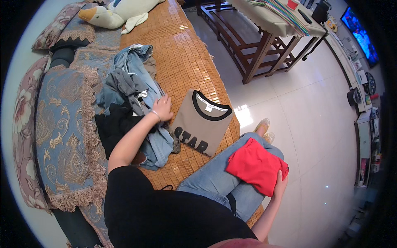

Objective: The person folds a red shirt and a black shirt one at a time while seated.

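Note:
My left hand rests with spread fingers at the right edge of a heap of clothes, on light-blue denim. In that heap lie a grey garment and a black garment. Beside it, on the bamboo seat mat, a folded taupe T-shirt with a black collar and dark lettering lies flat. A folded red garment lies across my thighs. My right hand grips its right edge, the thumb on top and the fingers underneath.
Blue patterned cushions with lace trim line the sofa back. A plush goose lies at the mat's far end. Across the tiled floor stands a wooden table with a cover, colourful thin sticks and a red cup.

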The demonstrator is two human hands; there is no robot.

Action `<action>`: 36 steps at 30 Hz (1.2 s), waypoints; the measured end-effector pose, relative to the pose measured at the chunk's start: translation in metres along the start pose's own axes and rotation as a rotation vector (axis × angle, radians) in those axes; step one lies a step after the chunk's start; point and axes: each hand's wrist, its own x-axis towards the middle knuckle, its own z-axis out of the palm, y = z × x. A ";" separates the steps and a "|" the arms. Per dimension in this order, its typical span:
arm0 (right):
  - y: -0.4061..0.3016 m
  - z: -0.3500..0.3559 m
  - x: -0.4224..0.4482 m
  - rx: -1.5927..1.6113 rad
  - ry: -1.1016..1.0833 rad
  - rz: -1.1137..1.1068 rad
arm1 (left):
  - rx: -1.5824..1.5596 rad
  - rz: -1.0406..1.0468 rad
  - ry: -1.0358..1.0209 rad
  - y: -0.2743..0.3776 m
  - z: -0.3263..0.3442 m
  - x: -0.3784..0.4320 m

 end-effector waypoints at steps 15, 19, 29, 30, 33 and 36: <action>0.023 -0.008 -0.005 0.134 0.007 -0.105 | -0.148 0.084 -0.297 0.048 -0.039 -0.091; 0.025 -0.011 -0.007 0.097 0.016 -0.136 | -0.660 0.504 -0.101 0.149 -0.064 -0.089; 0.037 -0.006 -0.010 0.175 0.094 -0.163 | -0.502 0.433 0.065 0.318 -0.014 -0.075; 0.039 -0.004 -0.011 0.179 0.115 -0.165 | -0.672 0.397 -0.017 0.320 -0.016 -0.077; 0.047 -0.002 -0.009 0.231 0.152 -0.163 | -0.800 0.371 0.076 0.322 0.004 -0.077; 0.042 -0.002 -0.011 0.265 0.129 -0.185 | -1.001 0.428 -0.228 0.315 0.007 -0.069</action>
